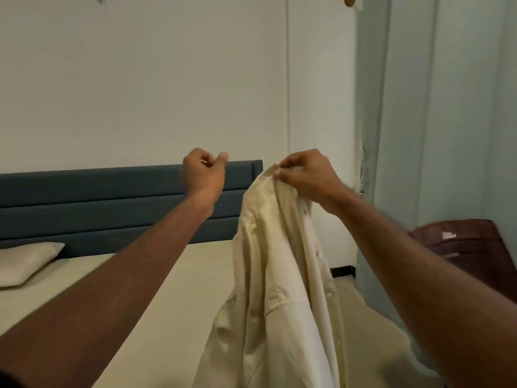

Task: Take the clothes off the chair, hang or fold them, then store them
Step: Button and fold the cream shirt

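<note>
Head view: right hand (305,175) pinches the cream shirt (279,275) at its top, mid-frame, letting it hang over the bed (167,289). Left hand (204,175), raised beside it, is curled and holds nothing. A pillow (25,261) lies at left.

Cream shirt (279,275) in my fingers, plain, no pattern, paler white down the button edge. Bed sheet (173,317) under it, a flat beige. Pillow (25,264) matches, off-white. Headboard (112,203) is slate blue. Wall (140,79) white, curtain (447,121) pale grey-blue, chair (470,247) dark reddish-brown.
</note>
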